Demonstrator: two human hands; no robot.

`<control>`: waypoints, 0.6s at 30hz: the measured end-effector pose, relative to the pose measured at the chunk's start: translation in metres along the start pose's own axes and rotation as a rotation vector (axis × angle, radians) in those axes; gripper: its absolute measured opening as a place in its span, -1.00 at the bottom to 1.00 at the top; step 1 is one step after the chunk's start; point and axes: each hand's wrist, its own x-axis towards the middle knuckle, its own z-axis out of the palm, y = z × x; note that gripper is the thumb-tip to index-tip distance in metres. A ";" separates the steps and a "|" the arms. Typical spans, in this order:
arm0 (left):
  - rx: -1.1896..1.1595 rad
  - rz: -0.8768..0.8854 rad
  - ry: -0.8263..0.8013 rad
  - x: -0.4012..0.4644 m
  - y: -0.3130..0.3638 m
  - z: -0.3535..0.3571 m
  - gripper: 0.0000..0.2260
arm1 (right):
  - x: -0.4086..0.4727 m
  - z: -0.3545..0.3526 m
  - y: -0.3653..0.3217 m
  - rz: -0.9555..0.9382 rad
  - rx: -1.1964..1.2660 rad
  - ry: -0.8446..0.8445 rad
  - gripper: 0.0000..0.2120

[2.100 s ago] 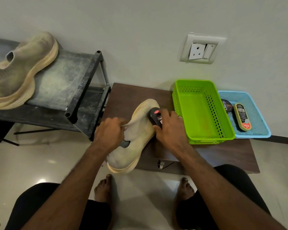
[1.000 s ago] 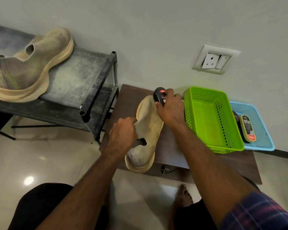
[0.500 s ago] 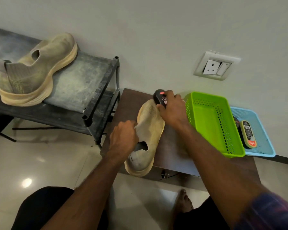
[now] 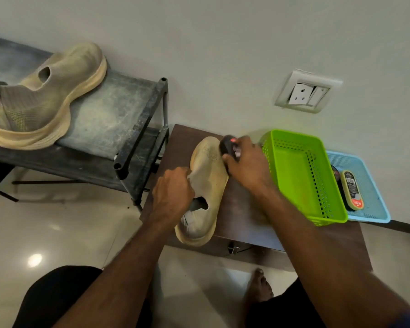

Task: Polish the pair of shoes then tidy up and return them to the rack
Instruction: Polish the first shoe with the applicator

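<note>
**A:** What is in front of the person?

**B:** A low brown table (image 4: 182,140) against a pale wall. A beige slip-on shoe (image 4: 207,185) lies on it, toe toward the wall, heel hanging slightly over the near edge.

**A:** What are the hands doing?

**B:** The left hand (image 4: 172,192) grips the shoe's collar, fingers curled around the fabric by the opening. The right hand (image 4: 247,164) is closed around a black polish applicator (image 4: 226,145) with a red mark, held against the right side of the toe. The applicator is blurred, so it may be a sponge bottle; I cannot be sure.

**A:** Where is the other shoe?

**B:** The second shoe (image 4: 45,98) sits on the top shelf of a dark metal rack (image 4: 137,129) to the left of the table, resting on its sole.

**A:** Anything else nearby?

**B:** A green basket (image 4: 294,140) stands on the table just right of the right hand. Beside it, a blue tray (image 4: 374,209) holds an oval shoe brush (image 4: 352,190) and a dark tin, partly hidden. A wall socket (image 4: 305,93) is mounted above.
</note>
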 end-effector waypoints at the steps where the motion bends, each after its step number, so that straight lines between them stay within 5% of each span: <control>1: 0.003 0.006 -0.002 0.001 0.002 0.000 -0.79 | -0.022 0.006 0.001 -0.049 -0.011 -0.050 -0.53; 8: 0.029 0.013 -0.023 -0.005 0.006 -0.001 -0.75 | 0.001 0.031 0.005 -0.013 -0.340 0.040 -0.54; 14: -0.016 -0.025 0.022 0.001 0.003 0.002 -0.75 | -0.026 0.003 0.003 -0.028 0.055 -0.042 -0.54; 18: 0.021 0.016 0.014 -0.002 0.009 0.003 -0.78 | -0.072 0.023 0.003 -0.151 -0.027 -0.098 -0.56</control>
